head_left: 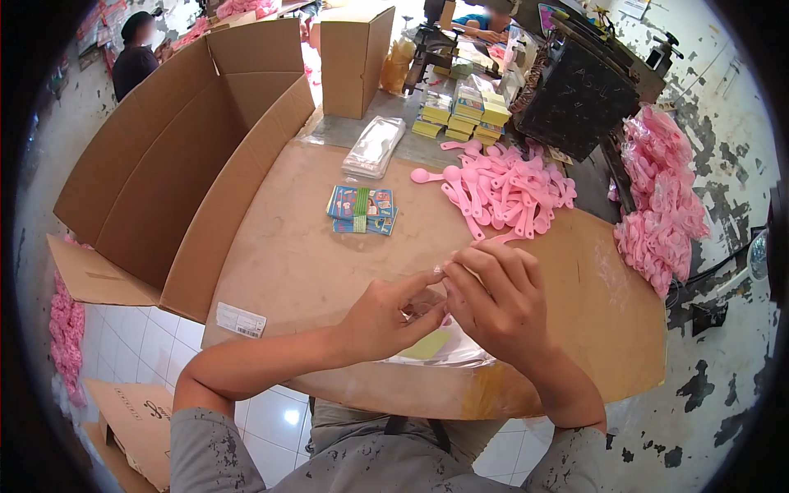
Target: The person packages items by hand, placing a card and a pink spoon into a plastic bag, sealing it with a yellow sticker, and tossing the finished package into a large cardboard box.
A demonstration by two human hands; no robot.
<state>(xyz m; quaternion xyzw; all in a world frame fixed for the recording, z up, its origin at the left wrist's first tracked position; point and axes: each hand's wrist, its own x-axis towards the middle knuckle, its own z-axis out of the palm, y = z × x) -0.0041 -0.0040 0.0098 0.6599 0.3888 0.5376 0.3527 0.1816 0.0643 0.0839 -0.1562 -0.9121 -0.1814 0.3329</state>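
Close to the table's near edge, my left hand (386,320) pinches a small clear plastic bag (425,304) with thumb and index finger. My right hand (499,301) meets it from the other side, its fingertips closed at the bag's upper edge. A bit of pink shows between the hands; its shape is mostly hidden. Beneath them lie clear plastic sleeves and a yellow-green card (426,345). Beyond the hands rest a pile of pink plastic spoons (509,189), a banded bundle of printed cards (362,210) and a stack of clear bags (375,148).
A large open cardboard box (238,193) stands along the left side. Stacked card bundles (464,111), an upright carton (349,66) and a black machine (575,90) are at the back. Bagged pink items (657,197) hang at right. Two other people are farther back.
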